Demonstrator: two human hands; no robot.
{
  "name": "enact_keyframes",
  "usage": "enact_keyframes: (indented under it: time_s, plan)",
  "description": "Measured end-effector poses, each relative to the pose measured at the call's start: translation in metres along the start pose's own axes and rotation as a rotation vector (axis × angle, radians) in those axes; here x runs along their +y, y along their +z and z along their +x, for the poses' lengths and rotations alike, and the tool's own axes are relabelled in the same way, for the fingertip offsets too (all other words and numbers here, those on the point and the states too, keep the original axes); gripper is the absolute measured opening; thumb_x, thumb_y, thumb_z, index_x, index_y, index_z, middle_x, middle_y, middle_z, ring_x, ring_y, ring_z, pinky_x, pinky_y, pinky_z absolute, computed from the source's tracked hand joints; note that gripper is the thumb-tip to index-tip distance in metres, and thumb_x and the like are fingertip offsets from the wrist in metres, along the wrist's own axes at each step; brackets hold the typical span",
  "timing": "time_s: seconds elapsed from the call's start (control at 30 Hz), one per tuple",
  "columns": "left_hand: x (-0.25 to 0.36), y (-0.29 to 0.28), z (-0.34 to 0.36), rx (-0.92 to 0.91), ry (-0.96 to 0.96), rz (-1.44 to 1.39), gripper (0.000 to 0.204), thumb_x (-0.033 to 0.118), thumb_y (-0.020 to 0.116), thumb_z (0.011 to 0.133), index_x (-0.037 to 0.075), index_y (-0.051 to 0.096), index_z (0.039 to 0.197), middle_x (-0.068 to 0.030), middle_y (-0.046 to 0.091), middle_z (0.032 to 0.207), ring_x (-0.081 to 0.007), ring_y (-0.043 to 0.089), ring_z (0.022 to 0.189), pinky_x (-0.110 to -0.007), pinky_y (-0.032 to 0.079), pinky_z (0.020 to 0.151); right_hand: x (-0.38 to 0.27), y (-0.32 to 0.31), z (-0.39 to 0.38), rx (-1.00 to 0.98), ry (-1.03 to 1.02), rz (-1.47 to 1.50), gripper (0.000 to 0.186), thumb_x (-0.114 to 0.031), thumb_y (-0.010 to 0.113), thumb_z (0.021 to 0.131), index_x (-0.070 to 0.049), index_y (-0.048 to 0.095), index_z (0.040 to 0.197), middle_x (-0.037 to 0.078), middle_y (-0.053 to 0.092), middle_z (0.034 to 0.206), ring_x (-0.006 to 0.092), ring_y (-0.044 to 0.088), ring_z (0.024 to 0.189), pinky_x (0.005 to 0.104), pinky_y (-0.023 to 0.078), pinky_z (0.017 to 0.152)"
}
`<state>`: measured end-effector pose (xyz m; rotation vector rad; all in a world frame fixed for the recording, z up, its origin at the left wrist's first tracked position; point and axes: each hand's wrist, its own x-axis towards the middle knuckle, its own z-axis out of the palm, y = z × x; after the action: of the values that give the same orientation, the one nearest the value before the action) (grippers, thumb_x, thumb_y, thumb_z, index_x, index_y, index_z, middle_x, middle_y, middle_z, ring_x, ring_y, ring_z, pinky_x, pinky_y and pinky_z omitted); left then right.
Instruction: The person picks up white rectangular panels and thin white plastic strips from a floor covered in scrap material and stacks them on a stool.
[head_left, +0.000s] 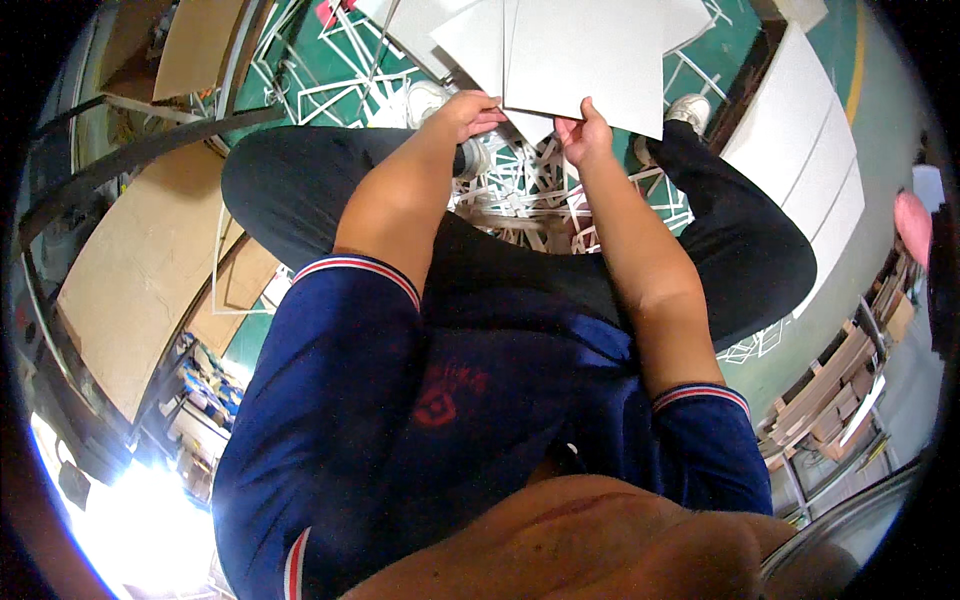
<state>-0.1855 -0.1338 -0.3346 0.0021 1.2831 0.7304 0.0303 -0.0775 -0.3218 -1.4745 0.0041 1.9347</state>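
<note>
A flat white sheet of board (590,55) is held out in front of me above the floor, its near edge toward me. My right hand (586,137) grips that edge, thumb on top and fingers curled below. At the near left corner, my left hand (471,114) is closed with thumb and fingers on the board's edge; its exact grip is partly hidden. Beneath and beside this board, more white sheets (473,42) overlap at different angles.
Thin white offcut strips (520,180) litter the green floor between my feet. White panels (800,150) lie on the right, beyond my knee. Brown boards (140,270) and a dark curved frame (130,155) stand left. Wood pieces (830,390) are stacked at the lower right.
</note>
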Motion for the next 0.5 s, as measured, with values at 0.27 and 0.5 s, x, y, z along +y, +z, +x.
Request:
enact_keyframes:
  time_s: [0.27, 0.5]
  plan:
    - [0.005, 0.02, -0.025, -0.053, -0.022, 0.093, 0.021, 0.012, 0.055, 0.083, -0.001, 0.053, 0.099, -0.0147, 0.061, 0.096, -0.022, 0.06, 0.091, -0.032, 0.051, 0.078, -0.009, -0.025, -0.015, 0.06, 0.066, 0.235, 0.024, -0.026, 0.053, 0.089, -0.006, 0.052, 0.103, 0.009, 0.057, 0.097, 0.0208, 0.058, 0.081, 0.0319, 0.052, 0.067]
    - [0.004, 0.044, -0.034, -0.237, -0.111, 0.237, 0.021, 0.013, 0.054, 0.084, 0.0, 0.058, 0.1, -0.011, 0.062, 0.1, -0.018, 0.06, 0.092, -0.032, 0.045, 0.084, -0.026, -0.037, 0.003, 0.082, -0.012, 0.15, 0.013, -0.02, 0.058, 0.085, -0.007, 0.054, 0.087, 0.008, 0.058, 0.083, 0.0123, 0.055, 0.06, 0.018, 0.041, 0.042]
